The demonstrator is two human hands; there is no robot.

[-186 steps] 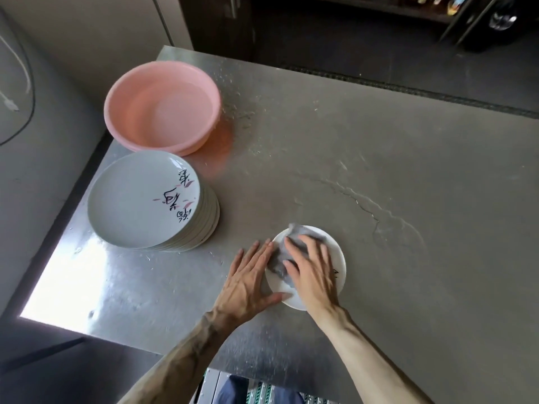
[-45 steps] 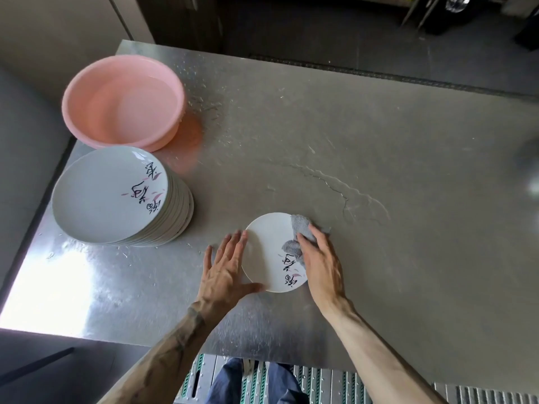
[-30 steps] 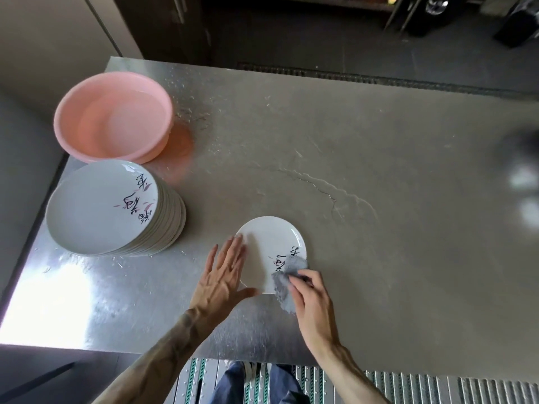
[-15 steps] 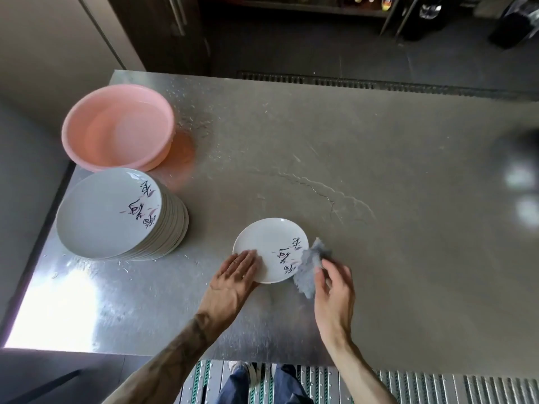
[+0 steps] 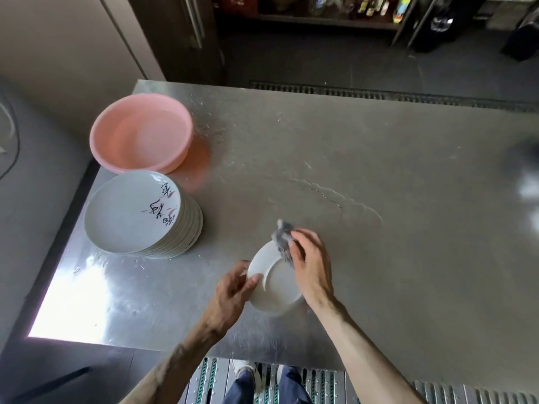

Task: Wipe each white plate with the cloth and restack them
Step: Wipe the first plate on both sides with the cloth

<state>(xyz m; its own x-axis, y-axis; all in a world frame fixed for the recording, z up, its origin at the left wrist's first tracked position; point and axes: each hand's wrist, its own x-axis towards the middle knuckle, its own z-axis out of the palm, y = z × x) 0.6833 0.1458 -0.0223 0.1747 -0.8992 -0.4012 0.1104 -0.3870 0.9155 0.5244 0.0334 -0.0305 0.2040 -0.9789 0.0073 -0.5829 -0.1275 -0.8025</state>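
Observation:
A small white plate [image 5: 272,287] is lifted off the steel table and turned over, its plain underside with the foot ring facing me. My left hand [image 5: 230,295] grips its left rim with thumb on the underside. My right hand [image 5: 313,268] holds a crumpled grey cloth [image 5: 282,237] against the plate's far right edge. To the left a stack of white plates [image 5: 137,214] with black and pink markings rests on the table, apart from both hands.
A pink plastic basin [image 5: 141,135] stands behind the stack at the far left corner. The steel table [image 5: 379,228] carries water streaks near its middle. Its front edge runs just below my forearms; dark shelving stands beyond the far edge.
The plate lay face up on the table half a second ago. My left hand has lifted it and flipped it underside up, and my right hand with the cloth has moved onto its edge.

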